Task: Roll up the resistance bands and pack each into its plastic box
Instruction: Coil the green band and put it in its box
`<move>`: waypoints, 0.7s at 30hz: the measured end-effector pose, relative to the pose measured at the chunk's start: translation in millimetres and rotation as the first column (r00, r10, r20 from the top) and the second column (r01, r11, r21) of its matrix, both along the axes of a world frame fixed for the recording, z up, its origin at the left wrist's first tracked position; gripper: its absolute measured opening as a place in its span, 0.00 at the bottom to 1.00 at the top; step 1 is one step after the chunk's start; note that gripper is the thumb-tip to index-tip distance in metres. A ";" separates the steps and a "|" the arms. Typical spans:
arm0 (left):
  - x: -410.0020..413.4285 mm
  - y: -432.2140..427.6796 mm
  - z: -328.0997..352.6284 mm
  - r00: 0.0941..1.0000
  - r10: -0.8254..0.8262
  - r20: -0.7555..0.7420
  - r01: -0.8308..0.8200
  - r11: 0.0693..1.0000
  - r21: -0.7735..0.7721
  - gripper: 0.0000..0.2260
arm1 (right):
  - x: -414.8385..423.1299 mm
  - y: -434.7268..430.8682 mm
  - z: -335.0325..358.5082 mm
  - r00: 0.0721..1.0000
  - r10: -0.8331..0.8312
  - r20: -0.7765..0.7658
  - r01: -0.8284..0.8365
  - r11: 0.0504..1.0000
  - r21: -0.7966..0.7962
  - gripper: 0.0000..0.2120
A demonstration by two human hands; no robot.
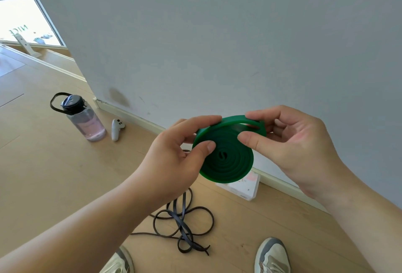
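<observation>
Basically springy: your left hand and right hand pinched the green band coil; rubber looked keen to unwind, so pinch across its flat faces.

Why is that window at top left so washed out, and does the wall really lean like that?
Head view: daylight overexposes the window; the wide-angle lens, probably tilted, slants the wall and bends its edges; the green band looks sharp and softly lit.
</observation>
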State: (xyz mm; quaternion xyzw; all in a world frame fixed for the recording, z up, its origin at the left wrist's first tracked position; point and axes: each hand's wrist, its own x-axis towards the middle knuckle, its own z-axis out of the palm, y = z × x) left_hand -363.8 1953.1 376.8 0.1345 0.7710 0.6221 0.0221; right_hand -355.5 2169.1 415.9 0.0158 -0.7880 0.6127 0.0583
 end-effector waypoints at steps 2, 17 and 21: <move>-0.3 2.4 -0.3 1.000 -0.001 0.003 0.001 1.000 -0.010 0.20 | 0.4 -0.8 0.0 0.998 -0.030 -0.063 0.036 0.994 0.100 0.10; 1.7 4.5 0.3 0.991 0.089 0.095 -0.106 0.976 0.191 0.18 | 1.8 -6.2 -9.5 0.997 0.049 -0.056 -0.050 0.998 -0.029 0.12; 3.4 6.0 1.5 0.991 0.099 0.091 -0.112 0.981 0.157 0.18 | -1.7 -5.8 -12.8 1.000 0.013 -0.018 -0.014 0.998 -0.069 0.08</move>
